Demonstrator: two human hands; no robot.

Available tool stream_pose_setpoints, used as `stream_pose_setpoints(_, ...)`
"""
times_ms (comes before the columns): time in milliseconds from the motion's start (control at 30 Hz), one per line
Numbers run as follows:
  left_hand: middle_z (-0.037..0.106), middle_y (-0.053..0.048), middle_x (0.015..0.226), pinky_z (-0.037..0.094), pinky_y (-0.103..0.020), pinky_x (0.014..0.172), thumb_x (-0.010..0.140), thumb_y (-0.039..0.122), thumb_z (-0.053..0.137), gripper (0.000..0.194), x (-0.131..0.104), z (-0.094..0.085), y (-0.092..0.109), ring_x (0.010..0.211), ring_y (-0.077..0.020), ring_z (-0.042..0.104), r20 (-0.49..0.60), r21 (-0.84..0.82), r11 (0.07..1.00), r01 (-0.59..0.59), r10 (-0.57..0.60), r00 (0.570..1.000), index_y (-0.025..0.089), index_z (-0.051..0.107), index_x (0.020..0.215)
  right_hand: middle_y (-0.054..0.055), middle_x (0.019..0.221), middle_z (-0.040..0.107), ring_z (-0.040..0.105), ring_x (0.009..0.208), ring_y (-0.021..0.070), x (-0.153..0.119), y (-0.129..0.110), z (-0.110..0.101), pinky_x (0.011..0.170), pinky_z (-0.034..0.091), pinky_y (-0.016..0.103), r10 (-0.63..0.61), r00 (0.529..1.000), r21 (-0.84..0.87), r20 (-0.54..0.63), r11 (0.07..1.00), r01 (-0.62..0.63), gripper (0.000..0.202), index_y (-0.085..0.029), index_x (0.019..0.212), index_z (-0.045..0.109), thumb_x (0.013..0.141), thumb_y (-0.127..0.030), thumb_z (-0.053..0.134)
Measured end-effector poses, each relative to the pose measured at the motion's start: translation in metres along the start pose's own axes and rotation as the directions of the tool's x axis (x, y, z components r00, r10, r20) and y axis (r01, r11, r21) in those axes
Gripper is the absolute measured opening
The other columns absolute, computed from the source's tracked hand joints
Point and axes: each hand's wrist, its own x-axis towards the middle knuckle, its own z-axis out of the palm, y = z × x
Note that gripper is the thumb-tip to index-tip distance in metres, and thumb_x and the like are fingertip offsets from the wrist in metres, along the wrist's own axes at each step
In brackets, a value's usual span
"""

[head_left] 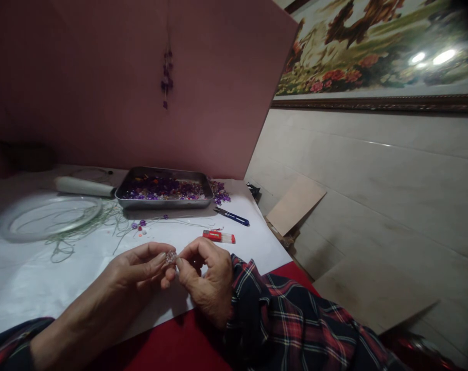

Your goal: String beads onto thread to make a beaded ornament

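Note:
Between the thumb and fingertips of my left hand [139,268] is a small cluster of clear beads [171,256]. My right hand [205,268] pinches at the right side of the same cluster, thumb against forefinger; whether a thread runs between those fingers is too small to make out. Both hands are above the white sheet near its front edge. Just beyond them lie a red plastic case with a clear end [218,236], blue-handled thread snips [234,216] and a few loose purple beads [142,223].
A metal tray [164,204] of purple and clear beads stands at the back, with more beads [220,191] heaped at its right. Green thread [73,234] tangles by a clear ring-shaped coil [10,232]. A white cone [83,186] lies behind. A beaded strand [166,82] hangs on the pink panel.

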Motion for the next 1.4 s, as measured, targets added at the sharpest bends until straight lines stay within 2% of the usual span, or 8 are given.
stream_pose_setpoints(300, 0.068, -0.005, 0.064, 0.052, -0.020, 0.057, 0.066, 0.016, 0.080, 0.010, -0.001, -0.001, -0.001, 0.058, -0.0126, 0.060, -0.003, -0.009, 1.000, 0.021, -0.021, 1.000, 0.014, 0.076, 0.075, -0.002, 0.059, 0.057, 0.049, 0.053, 0.0105, 0.002, 0.002, 0.001, 0.051, 0.038, 0.023, -0.019, 0.999, 0.007, -0.028, 1.000, 0.019, 0.014, -0.017, 0.064, 0.060, 0.077, -0.023, 0.059)
stream_pose_setpoints(500, 0.070, -0.006, 0.066, 0.055, -0.019, 0.058, 0.061, 0.007, 0.080, 0.015, -0.003, 0.004, 0.005, 0.058, -0.0120, 0.061, -0.081, -0.071, 0.997, 0.021, -0.027, 0.996, 0.013, 0.077, 0.073, -0.002, 0.058, 0.054, 0.047, 0.051, 0.0102, 0.002, 0.001, 0.001, 0.049, 0.037, 0.023, -0.007, 1.000, 0.016, -0.031, 1.000, 0.007, 0.013, -0.018, 0.063, 0.057, 0.075, -0.021, 0.057)
stream_pose_setpoints(700, 0.073, -0.007, 0.071, 0.057, -0.021, 0.061, 0.058, 0.005, 0.081, 0.020, -0.002, 0.002, 0.005, 0.060, -0.0142, 0.064, -0.061, -0.094, 0.996, 0.010, -0.016, 0.998, 0.013, 0.077, 0.076, -0.003, 0.058, 0.053, 0.047, 0.051, 0.0101, 0.001, -0.001, 0.001, 0.049, 0.037, 0.023, -0.010, 0.999, 0.031, -0.045, 0.999, 0.011, 0.013, -0.018, 0.062, 0.056, 0.075, -0.019, 0.057)
stream_pose_setpoints(900, 0.072, -0.007, 0.067, 0.057, -0.020, 0.059, 0.062, 0.005, 0.077, 0.015, -0.005, 0.008, 0.007, 0.057, -0.0126, 0.062, -0.101, -0.106, 0.994, 0.001, -0.012, 0.995, 0.013, 0.076, 0.075, -0.003, 0.057, 0.054, 0.047, 0.050, 0.0102, 0.001, -0.001, 0.001, 0.049, 0.037, 0.023, 0.002, 1.000, 0.020, -0.024, 1.000, -0.001, 0.013, -0.018, 0.063, 0.058, 0.075, -0.021, 0.059)
stream_pose_setpoints(1233, 0.070, -0.008, 0.067, 0.055, -0.020, 0.061, 0.063, 0.009, 0.080, 0.013, 0.001, -0.001, 0.002, 0.059, -0.0129, 0.061, -0.041, -0.079, 0.997, 0.009, -0.012, 0.999, 0.012, 0.077, 0.075, -0.003, 0.057, 0.053, 0.046, 0.049, 0.0095, 0.001, 0.001, 0.003, 0.047, 0.036, 0.022, -0.003, 1.000, 0.017, -0.019, 1.000, 0.003, 0.015, -0.018, 0.063, 0.057, 0.077, -0.024, 0.059)
stream_pose_setpoints(1400, 0.068, -0.006, 0.064, 0.053, -0.019, 0.058, 0.065, 0.013, 0.080, 0.009, -0.001, 0.001, 0.001, 0.058, -0.0124, 0.059, -0.022, -0.047, 0.999, 0.015, -0.016, 1.000, 0.013, 0.077, 0.074, -0.002, 0.058, 0.055, 0.048, 0.050, 0.0099, 0.000, 0.000, 0.002, 0.048, 0.036, 0.022, -0.005, 1.000, 0.013, -0.008, 1.000, 0.005, 0.014, -0.018, 0.063, 0.059, 0.076, -0.022, 0.059)
